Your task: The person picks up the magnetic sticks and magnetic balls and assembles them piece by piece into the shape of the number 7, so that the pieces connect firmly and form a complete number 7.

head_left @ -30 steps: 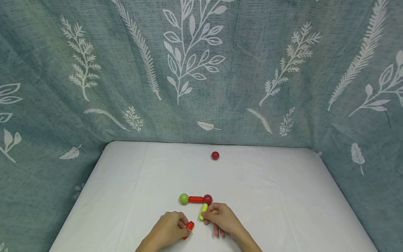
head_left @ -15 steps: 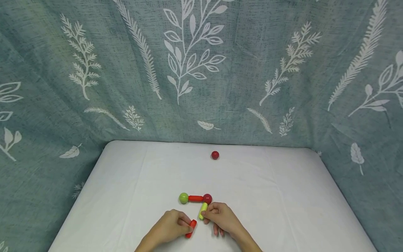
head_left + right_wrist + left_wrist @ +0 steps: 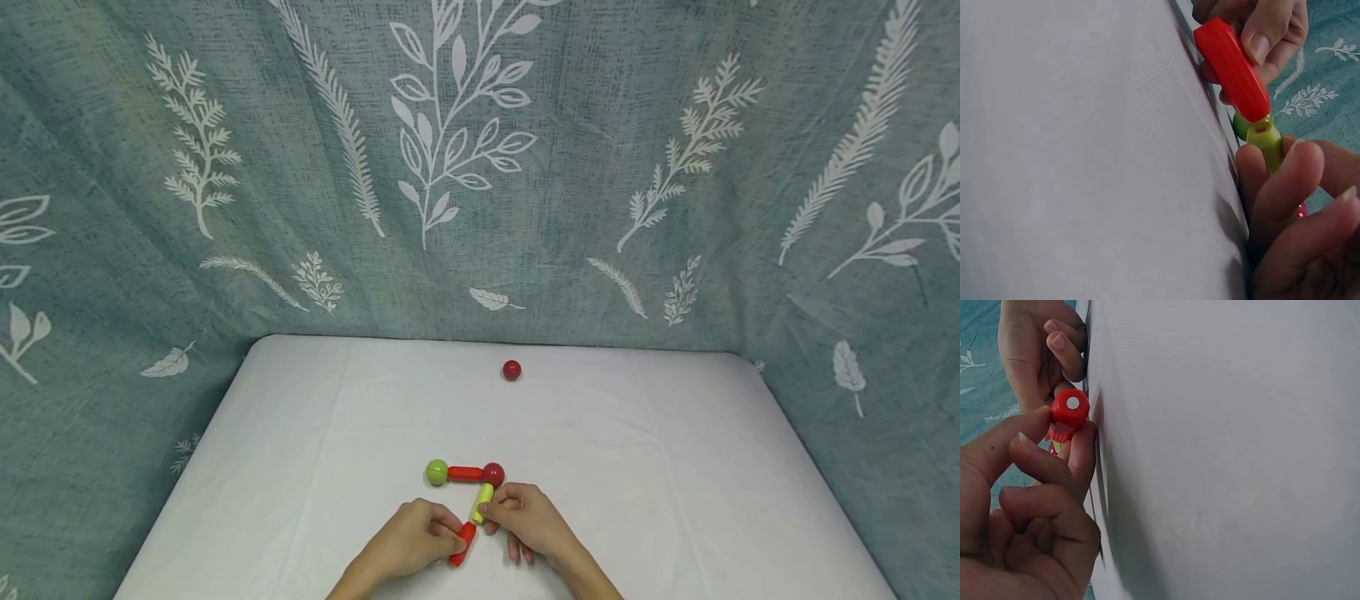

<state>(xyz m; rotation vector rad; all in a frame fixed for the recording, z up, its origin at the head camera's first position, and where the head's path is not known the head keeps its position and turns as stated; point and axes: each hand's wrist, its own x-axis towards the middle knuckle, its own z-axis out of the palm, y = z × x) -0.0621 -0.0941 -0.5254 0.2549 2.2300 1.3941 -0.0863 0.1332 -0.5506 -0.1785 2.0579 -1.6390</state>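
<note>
My left hand (image 3: 412,537) pinches a red faceted toy rod (image 3: 468,531) between thumb and fingers; in the left wrist view, the end of this rod (image 3: 1063,415) bears a round white spot. Between thumb and fingertips of my right hand (image 3: 531,517) is a yellow-green rod (image 3: 483,502). Its far end meets a dark red ball (image 3: 493,474). From that ball another red rod (image 3: 465,474) runs left to a green ball (image 3: 437,472). In the right wrist view, the held red rod's tip (image 3: 1255,111) sits close to the yellow-green rod's hollow end (image 3: 1265,130); whether they touch, I cannot tell.
A second dark red ball (image 3: 512,370) lies apart near the back edge of the white-covered table (image 3: 637,433). Behind and beside the table hangs a green-blue curtain (image 3: 555,250) with white leaf prints.
My left hand has shifted slightly right with the red rod, bringing its tip up to the yellow-green rod's near end. The right hand and the joined pieces stay nearly still.
</note>
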